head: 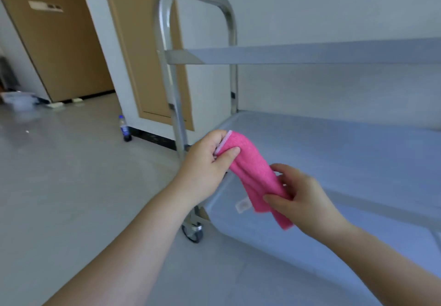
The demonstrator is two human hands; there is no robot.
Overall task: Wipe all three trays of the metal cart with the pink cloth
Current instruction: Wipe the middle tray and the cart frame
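The metal cart (171, 50) runs off the right edge, so its far end and the full length of all three trays stay unseen. The top tray (310, 53) shows only its rim from below; its surface is hidden. At five o'clock the bottom tray (250, 231) is cut by the frame and partly covered by the right hand (303, 198) and forearm. The pink cloth's (253, 176) white label (243, 205) is too blurred to read. At nine o'clock, clutter (19, 100) on the floor is smeared beyond telling. The bottle's (124, 129) label is illegible.
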